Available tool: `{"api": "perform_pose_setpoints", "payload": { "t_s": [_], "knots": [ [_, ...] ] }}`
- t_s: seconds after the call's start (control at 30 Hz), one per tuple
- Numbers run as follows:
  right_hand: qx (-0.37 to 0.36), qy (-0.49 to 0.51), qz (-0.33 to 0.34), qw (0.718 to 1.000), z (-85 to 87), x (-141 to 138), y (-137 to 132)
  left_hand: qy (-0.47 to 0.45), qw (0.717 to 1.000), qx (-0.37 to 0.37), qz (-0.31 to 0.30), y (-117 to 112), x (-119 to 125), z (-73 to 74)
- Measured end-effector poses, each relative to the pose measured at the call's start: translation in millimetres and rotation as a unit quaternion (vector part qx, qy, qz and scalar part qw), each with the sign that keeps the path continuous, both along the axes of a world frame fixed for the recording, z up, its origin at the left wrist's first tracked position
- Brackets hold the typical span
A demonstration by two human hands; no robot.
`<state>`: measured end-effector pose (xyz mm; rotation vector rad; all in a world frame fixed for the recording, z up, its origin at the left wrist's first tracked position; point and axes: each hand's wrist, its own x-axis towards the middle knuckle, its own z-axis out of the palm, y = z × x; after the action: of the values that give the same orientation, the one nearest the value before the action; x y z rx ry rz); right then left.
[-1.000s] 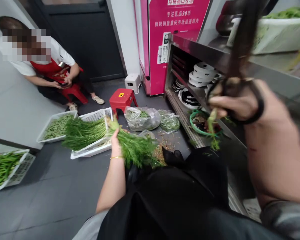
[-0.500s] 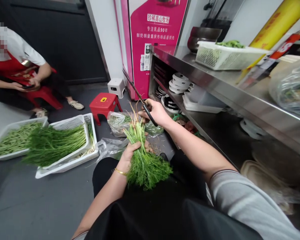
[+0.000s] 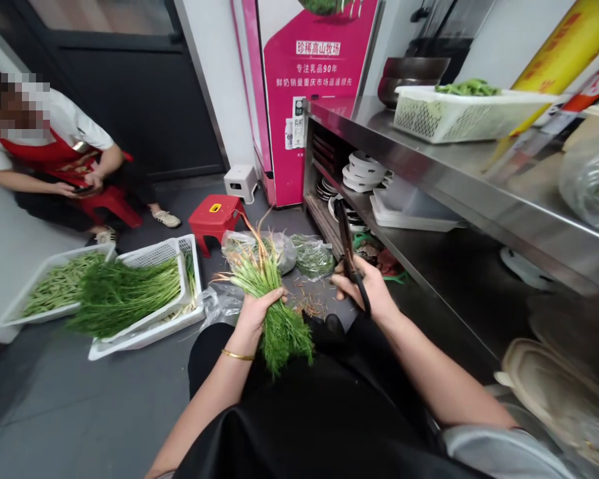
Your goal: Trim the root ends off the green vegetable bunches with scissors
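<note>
My left hand (image 3: pixel 259 309) is closed around the middle of a bunch of fennel greens (image 3: pixel 287 336). Its pale stems and brownish roots point up and away from me, while the feathery leaves hang toward my lap. To the right, my right hand (image 3: pixel 372 286) grips black-handled scissors (image 3: pixel 347 243), their dark blades pointing up and forward, apart from the bunch. Cut root trimmings (image 3: pixel 309 303) lie on the floor between my hands. Beyond the bunch sit clear plastic bags of greens (image 3: pixel 312 258).
At left, white baskets hold more fennel (image 3: pixel 134 293) and green beans (image 3: pixel 62 283). A red stool (image 3: pixel 214 216) and a white stool (image 3: pixel 241 183) stand ahead. A person in a red apron (image 3: pixel 70 159) sits at left. A steel shelf unit (image 3: pixel 429 156) runs along my right.
My right hand with the scissors has moved from the roots to the right and down, away from the bunch. My left hand has tilted the bunch leftward.
</note>
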<state>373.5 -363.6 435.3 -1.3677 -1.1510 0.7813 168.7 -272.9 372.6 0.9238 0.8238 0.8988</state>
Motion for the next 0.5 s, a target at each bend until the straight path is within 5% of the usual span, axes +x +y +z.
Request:
{"api": "perform_pose_setpoints", "payload": {
  "t_s": [0.13,0.27,0.37,0.5],
  "knots": [
    [0.032,-0.128,0.032,0.991,4.7,3.6,1.6,0.03,0.996,0.076,-0.022,2.2,0.2,7.6],
    [-0.049,-0.368,0.126,0.92,10.8,12.6,-9.4,0.083,0.996,0.034,-0.025,8.6,-8.3,20.4],
    [-0.137,-0.468,0.159,0.859,-2.7,16.7,-20.0,0.089,0.995,0.009,-0.035,6.4,-12.8,27.8],
    [-0.2,-0.49,0.153,0.835,-23.1,17.6,-22.5,0.096,0.994,0.019,-0.046,-1.7,-8.2,30.1]
  ]
}}
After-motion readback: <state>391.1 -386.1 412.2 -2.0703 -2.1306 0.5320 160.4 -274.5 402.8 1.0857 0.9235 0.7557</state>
